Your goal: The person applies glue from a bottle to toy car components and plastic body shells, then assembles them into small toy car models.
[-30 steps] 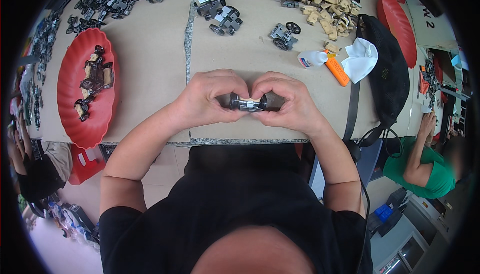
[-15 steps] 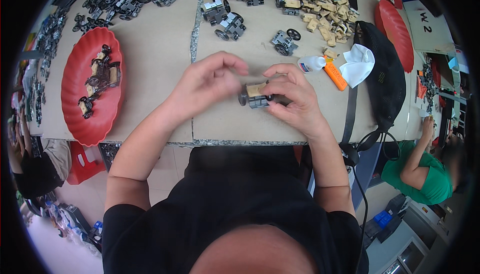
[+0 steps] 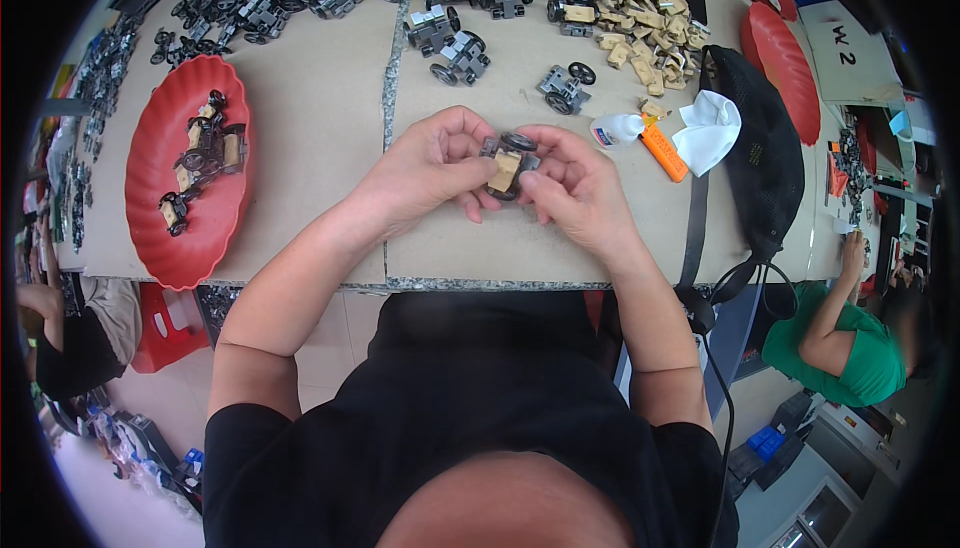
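Toy vehicle, tan piece facing up, pinched by both hands.

The toy car looks to be smooth, hard plastic, more matt than glossy, while the scalloped red tray has a soft plastic sheen. Matt, card-like sheeting covers the table, edged in speckled stone. The white cloth looks matt, the black bag mesh-like fabric

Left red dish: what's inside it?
The red dish holds several dark-and-tan wheeled pieces, bunched together along its middle. Some overlap, so I can't give a sure count, and the dish floor directly beneath them is covered.
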Tool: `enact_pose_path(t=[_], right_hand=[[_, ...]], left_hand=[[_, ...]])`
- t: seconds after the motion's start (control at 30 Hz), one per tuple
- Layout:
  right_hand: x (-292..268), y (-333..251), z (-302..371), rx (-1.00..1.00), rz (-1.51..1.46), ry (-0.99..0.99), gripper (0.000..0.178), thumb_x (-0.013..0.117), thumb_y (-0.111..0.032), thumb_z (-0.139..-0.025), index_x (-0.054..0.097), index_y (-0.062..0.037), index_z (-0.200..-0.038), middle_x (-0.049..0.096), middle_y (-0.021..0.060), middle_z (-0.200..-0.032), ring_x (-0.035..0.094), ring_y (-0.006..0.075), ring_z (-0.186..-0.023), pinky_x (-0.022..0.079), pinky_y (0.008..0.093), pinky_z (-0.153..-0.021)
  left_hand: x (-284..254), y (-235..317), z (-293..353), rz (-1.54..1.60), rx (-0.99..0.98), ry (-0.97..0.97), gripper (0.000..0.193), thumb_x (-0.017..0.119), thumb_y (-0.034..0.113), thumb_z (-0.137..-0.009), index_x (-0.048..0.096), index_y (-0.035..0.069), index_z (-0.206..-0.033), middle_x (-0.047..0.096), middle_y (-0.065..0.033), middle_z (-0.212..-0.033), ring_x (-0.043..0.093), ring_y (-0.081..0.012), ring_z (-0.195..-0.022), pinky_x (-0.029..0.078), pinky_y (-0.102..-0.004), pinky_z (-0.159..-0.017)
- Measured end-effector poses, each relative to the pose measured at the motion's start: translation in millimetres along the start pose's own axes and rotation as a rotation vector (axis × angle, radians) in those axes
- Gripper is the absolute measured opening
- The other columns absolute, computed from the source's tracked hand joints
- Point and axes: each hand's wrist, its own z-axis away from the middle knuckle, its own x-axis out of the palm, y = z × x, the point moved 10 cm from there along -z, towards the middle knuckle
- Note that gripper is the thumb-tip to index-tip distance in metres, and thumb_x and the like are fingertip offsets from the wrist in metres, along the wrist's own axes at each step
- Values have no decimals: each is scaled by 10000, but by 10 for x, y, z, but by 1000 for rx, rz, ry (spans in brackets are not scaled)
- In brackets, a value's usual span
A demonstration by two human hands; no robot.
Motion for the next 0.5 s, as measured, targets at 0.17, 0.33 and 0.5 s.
enact_pose_path(t=[0.17,0.33,0.5], right_hand=[[61,99,-14,68,86,-35,338,593,-39,-767,476,60,-1068,562,70,-883,541,43,-632,442,181,-489],[112,59,-9,34,-22,-38,319,589,-23,-750,484,71,-1036,574,73,-851,563,67,-657,507,211,-529],[109,77,-9,89,-19,-35,323,587,-11,-740,483,75,-1033,577,77,-858,569,75,-671,511,214,-542]], left_hand=[[33,-14,-13,-79,11,2,187,527,-6,-814,423,14,-967,573,-83,-799,617,-132,-630,507,-214,-502],[27,6,-5,-119,11,19,221,509,-43,-762,417,7,-956,561,-78,-785,605,-120,-613,512,-216,-521],[23,22,14,-143,17,47,230,520,-28,-748,413,0,-951,561,-76,-775,595,-109,-600,513,-217,-528]])
